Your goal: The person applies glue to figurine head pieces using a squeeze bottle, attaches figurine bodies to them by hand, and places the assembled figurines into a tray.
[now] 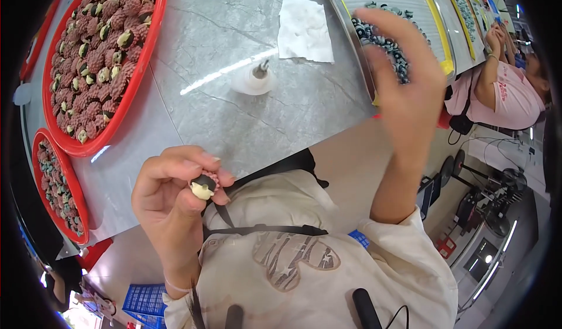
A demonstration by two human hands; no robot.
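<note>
My left hand (175, 191) is closed in a pinch near the table's front edge. Between its thumb and fingers is a small pink ridged piece (212, 179) with a black and cream part (202, 186) on its front. Up at the right, my right hand (410, 77) is blurred by motion, its thumb and forefinger apart with nothing visible between them. It is above the near edge of a tray holding many small black and grey-blue pieces (393, 45). A white squeeze bottle (254, 80) with a metal nozzle stands on the table between my hands.
A large red basin (158, 30) at the left holds many pink ridged pieces, several with black and cream parts. A smaller red basin (79, 206) sits nearer. White paper (304, 30) lies behind the bottle on the grey marbled table (216, 112). A person in pink (509, 94) sits at the right.
</note>
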